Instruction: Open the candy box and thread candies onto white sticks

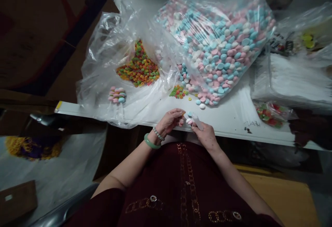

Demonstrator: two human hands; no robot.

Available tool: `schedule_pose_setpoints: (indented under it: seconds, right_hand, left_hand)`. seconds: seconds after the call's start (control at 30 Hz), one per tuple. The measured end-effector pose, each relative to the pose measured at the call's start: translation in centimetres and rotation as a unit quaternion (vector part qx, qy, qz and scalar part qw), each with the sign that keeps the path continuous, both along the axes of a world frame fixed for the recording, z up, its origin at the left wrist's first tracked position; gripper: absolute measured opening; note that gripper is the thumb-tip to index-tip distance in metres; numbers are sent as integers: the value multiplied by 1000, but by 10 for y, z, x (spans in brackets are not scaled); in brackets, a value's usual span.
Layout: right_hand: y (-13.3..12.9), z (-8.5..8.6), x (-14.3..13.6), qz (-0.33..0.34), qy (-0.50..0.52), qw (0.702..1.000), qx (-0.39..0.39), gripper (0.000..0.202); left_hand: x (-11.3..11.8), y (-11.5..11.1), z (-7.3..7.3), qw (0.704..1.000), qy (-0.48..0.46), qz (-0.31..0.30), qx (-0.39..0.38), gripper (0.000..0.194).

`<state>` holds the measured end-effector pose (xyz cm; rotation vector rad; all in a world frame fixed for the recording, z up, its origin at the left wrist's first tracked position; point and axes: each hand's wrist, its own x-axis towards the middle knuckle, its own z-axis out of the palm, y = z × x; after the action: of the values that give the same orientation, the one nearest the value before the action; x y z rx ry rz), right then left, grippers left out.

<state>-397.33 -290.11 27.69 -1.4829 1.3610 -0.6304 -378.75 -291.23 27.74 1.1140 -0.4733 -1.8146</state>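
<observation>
My left hand [170, 120], with a beaded bracelet and a green bangle at the wrist, pinches a small orange ring-shaped piece [183, 113] at its fingertips. Facing it, my right hand [207, 135] is closed on a whitish translucent strip [197, 121]. Pink, white and blue rounded pieces [190, 120] sit at the near end of that strip; how they are attached is too small to tell. Just beyond my hands lie loose coloured rings [178, 91] and loose pastel pieces [202, 101]. A grouped cluster of pastel pieces [117, 94] rests on plastic at the left.
A large clear bag [220, 40] of pastel pieces fills the back of the white table [230, 118]. Left of it, an open plastic bag [101, 54] holds many coloured rings [141, 66]. At right are stacked clear sleeves [298, 78] and a small bag of red-green pieces [272, 114].
</observation>
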Motion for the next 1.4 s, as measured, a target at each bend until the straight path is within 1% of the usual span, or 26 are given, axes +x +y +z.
schedule_pose_setpoints:
  seconds: [0.1,0.27,0.37,0.43,0.53,0.67,0.73,0.83,0.9,0.93,1.0,1.03,1.07,1.1,1.13,1.17,1.2,1.23,1.27,1.3,1.33,1.37,1.4]
  right_hand:
    - [1,4,-1,15,8,1000,-17,21]
    - [4,9,-5,30,19,999,-19,22]
    - [6,8,-5,49,33,998,-19,19]
    - [8,6,-1,50,58,996,-40,18]
    - [8,4,6,35,82,993,-79,19]
    - [6,-1,4,35,29,996,-83,18]
    - [7,-5,-1,10,22,997,-69,15]
    - [10,-12,-3,-44,14,998,-46,14]
    - [10,-14,-4,-72,-11,997,-26,14]
    - [9,-13,-5,-89,-27,996,-5,15]
    - [4,-12,-12,-145,-62,986,49,17]
    - [1,-11,-17,-180,-76,978,69,18]
    - [-3,-11,-24,-216,-88,969,78,20]
    - [-8,-12,-30,-251,-98,960,77,22]
    - [-12,-13,-37,-281,-106,951,73,24]
    - [-15,-15,-43,-304,-113,943,70,26]
    - [-18,-17,-47,-319,-120,937,72,28]
    - [-21,-19,-50,-329,-125,933,77,30]
    - [-22,-21,-53,-333,-131,930,81,31]
    - [-23,-22,-54,-333,-137,929,84,32]
    - [-23,-23,-54,-333,-142,928,87,32]
    - [-23,-24,-54,-334,-147,927,89,33]
    - [-23,-24,-53,-334,-150,926,91,32]
  left_hand:
    - [0,2,1,1000,2,-9,1,36]
    - [1,6,3,998,-37,-55,-15,39]
    - [-1,10,-2,994,-61,-88,-17,41]
    - [-5,12,-6,992,-77,-100,-18,40]
    - [-13,13,-9,994,-72,-79,-8,38]
    - [-18,8,-6,999,-6,-28,16,40]
    - [-20,6,-5,1000,-3,-18,20,39]
    - [-28,7,-3,998,-36,-28,38,40]
    - [-35,7,-1,996,-73,-40,41,41]
    - [-37,4,1,993,-97,-54,36,41]
    - [-41,-7,6,982,-168,-89,0,40]
    - [-42,-15,9,969,-223,-98,-35,38]
    - [-43,-26,10,948,-292,-98,-81,33]
    - [-44,-37,11,914,-371,-92,-134,27]
    - [-45,-49,10,869,-449,-90,-189,19]
    - [-47,-61,8,817,-515,-101,-240,14]
    - [-48,-72,4,765,-566,-126,-281,16]
    - [-49,-82,0,720,-600,-159,-310,19]
    - [-49,-90,-5,686,-621,-188,-329,22]
    - [-48,-96,-10,664,-631,-209,-343,23]
    - [-45,-99,-14,654,-635,-218,-348,24]
    - [-41,-100,-17,656,-636,-216,-344,23]
    - [-36,-99,-18,666,-636,-206,-332,22]
